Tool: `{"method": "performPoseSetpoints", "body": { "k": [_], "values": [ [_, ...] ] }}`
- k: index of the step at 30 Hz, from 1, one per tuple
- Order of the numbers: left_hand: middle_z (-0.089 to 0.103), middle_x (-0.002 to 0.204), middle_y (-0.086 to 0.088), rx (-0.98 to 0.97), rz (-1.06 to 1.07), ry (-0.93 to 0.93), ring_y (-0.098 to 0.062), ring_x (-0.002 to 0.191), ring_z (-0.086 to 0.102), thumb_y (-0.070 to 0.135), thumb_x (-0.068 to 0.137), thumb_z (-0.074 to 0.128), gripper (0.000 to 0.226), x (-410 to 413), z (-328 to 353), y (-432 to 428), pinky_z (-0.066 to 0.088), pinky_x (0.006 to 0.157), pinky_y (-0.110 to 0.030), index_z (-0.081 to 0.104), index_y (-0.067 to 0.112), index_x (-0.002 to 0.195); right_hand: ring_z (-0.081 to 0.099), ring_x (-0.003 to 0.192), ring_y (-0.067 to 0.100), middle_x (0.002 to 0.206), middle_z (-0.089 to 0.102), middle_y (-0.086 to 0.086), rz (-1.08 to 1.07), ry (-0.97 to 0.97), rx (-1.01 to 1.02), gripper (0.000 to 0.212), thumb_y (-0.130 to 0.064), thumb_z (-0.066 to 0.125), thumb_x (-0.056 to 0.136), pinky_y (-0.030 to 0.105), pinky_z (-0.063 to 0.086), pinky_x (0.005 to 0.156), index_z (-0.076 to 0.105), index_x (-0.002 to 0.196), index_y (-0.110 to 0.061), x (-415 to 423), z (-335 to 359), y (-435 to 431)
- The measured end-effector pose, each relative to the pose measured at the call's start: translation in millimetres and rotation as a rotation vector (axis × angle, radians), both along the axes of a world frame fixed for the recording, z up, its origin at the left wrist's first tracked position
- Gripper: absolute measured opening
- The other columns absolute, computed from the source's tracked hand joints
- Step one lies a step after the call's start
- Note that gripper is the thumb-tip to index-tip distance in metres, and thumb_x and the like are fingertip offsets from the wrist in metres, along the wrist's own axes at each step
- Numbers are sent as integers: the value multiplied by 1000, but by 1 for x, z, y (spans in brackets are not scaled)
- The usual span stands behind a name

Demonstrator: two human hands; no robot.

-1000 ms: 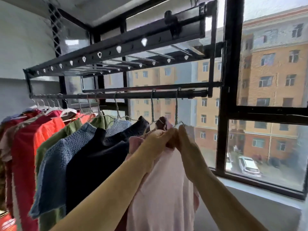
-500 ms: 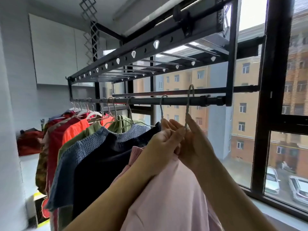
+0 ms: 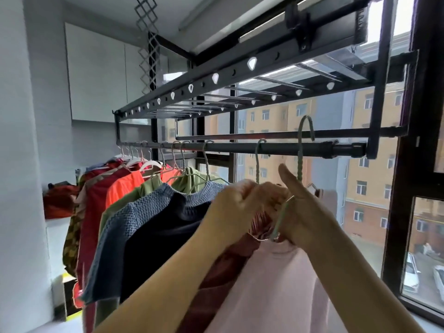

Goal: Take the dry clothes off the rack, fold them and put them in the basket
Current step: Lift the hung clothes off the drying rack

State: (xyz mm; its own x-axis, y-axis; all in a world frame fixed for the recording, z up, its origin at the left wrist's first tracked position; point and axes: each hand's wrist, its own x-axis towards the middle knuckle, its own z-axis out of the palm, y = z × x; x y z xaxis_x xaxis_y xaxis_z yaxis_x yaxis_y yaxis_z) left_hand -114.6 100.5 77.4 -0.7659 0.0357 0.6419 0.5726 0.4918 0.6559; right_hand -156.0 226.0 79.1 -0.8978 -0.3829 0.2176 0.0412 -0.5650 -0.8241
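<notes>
Left hand (image 3: 231,206) is curled tight and grips the bunched-up neck of the pale pink soft top (image 3: 276,289). Right hand (image 3: 302,212) is just at its 3 o'clock and touches it. It holds the thin green wire hanger (image 3: 300,164) low on its neck, and its thumb sticks straight up to 12 o'clock. The hanger's hook is higher than the long black metal rack rod (image 3: 216,148). The pink top hangs down from the two hands toward 6 o'clock, near the right end of the rod. I cannot tell if the hook touches the second rod behind.

A second green hook (image 3: 260,144) sits over the rod, just at 9 o'clock of the raised one. At 9 o'clock of the pink top, touching it, hangs a dark red ribbed top (image 3: 223,277). Further toward 9 o'clock come a dark navy top (image 3: 163,239), a blue knitted jumper (image 3: 129,227), green clothes (image 3: 153,186), an orange top (image 3: 122,188) and a red top (image 3: 93,212). They are all packed close on hangers.

At 3 o'clock is a big window with a black frame (image 3: 406,188). Outside it are a yellow and brick building (image 3: 367,164) and white cars (image 3: 410,275) far below. A white cupboard (image 3: 96,75) is on the wall at 10 o'clock.
</notes>
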Motion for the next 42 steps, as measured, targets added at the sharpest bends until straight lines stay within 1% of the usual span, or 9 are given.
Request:
{"method": "performPoseSetpoints", "body": {
  "k": [3, 5, 9, 18, 22, 26, 30, 36, 42],
  "values": [
    [59, 91, -4, -184, 299, -96, -17, 83, 54, 40, 93, 50, 34, -39, 4, -19, 43, 76, -29, 58, 8, 102, 60, 89, 21, 88, 57, 11, -102, -28, -39, 89, -38, 92, 29, 26, 57, 77, 59, 101, 3, -8, 6, 1],
    [62, 91, -7, -192, 134, -310, -16, 79, 55, 40, 93, 50, 36, -52, 1, -19, 43, 71, -27, 59, 6, 103, 58, 97, 24, 93, 55, 12, -72, 5, -60, 101, -35, 95, 13, 29, 56, 78, 61, 100, 4, -7, 8, 2],
    [56, 49, 2, 120, -140, -455, -3, 38, 46, 31, 89, 59, 32, -57, -2, -13, 38, 42, -13, 56, 7, 68, 58, 101, 30, 77, 44, 7, -17, 134, -48, 59, -34, 95, 11, 25, 49, 81, 67, 56, -8, 10, 7, -2],
    [49, 52, 2, 243, -77, -299, -7, 43, 40, 27, 90, 58, 30, -26, 24, -39, 32, 37, -12, 56, 6, 69, 60, 78, 16, 71, 65, 3, 50, 158, 55, 64, -34, 95, 10, 26, 54, 75, 76, 64, -7, 19, -14, -9],
    [52, 51, -1, 216, -51, -268, -16, 51, 44, 46, 89, 51, 46, 0, 12, -45, 41, 52, -19, 56, 10, 60, 62, 62, 18, 65, 62, 7, 124, 113, 22, 55, -30, 96, 20, 25, 57, 58, 74, 63, -4, 21, -23, -29],
    [59, 66, -14, 176, -52, -230, -19, 59, 51, 50, 91, 43, 55, 14, -12, -45, 44, 64, -30, 63, 3, 70, 65, 97, 35, 105, 66, 25, 243, 21, -6, 80, -35, 94, 38, 41, 56, 84, 68, 103, 5, 24, -35, -57],
    [66, 99, -25, 201, -85, -222, -29, 89, 66, 58, 88, 41, 61, 22, -32, -58, 48, 90, -44, 71, 6, 94, 68, 90, 35, 100, 68, 25, 195, -41, -47, 92, -40, 95, 24, 42, 57, 78, 69, 99, 5, 25, -48, -77],
    [72, 81, 2, 220, -156, -249, -10, 81, 67, 44, 86, 46, 34, 33, -56, -93, 50, 74, -20, 70, 20, 85, 68, 65, 30, 82, 63, 24, 244, -174, -26, 35, -21, 62, 77, 35, 57, 54, 57, 101, 4, 30, -61, -100],
    [72, 96, -8, 224, -109, -222, -23, 95, 68, 45, 79, 63, 33, 37, -83, -132, 50, 94, -40, 67, 15, 90, 67, 58, 28, 75, 68, 17, 280, -231, -16, 15, 1, 57, 69, 37, 56, 50, 59, 84, -2, 28, -78, -127]
  ]
}}
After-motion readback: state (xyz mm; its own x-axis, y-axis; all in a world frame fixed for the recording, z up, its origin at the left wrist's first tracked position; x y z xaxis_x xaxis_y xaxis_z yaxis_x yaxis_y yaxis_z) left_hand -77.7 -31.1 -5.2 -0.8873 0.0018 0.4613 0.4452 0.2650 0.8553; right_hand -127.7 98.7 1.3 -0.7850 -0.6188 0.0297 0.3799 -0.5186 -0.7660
